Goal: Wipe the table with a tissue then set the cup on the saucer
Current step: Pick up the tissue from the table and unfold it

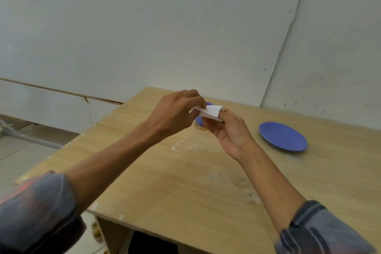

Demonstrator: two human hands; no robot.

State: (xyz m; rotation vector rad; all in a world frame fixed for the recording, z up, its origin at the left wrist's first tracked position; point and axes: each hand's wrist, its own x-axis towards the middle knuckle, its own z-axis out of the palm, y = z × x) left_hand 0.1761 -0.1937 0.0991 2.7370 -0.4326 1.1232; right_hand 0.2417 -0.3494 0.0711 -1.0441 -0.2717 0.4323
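Both my hands pinch a folded white paper tissue (211,112) above the wooden table (185,181).
My left hand (177,109) and right hand (228,130) grip it; the round blue saucer (283,136) lies apart.

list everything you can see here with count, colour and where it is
table: one, light wood, fills the lower middle, pale smears and dusty patches on its top
saucer: one, blue, on the table at the right, nothing on it
cup: one, blue, on the table behind the hands, mostly hidden
tissue: one, white, folded, held above the table between both hands
wall panels: pale grey-white, behind the table
floor: pale tiles, at the left beside the table
sleeves: two, grey-blue, rolled up, at the bottom corners
left hand: one, pinching the tissue's left end
right hand: one, palm up, holding the tissue's right end
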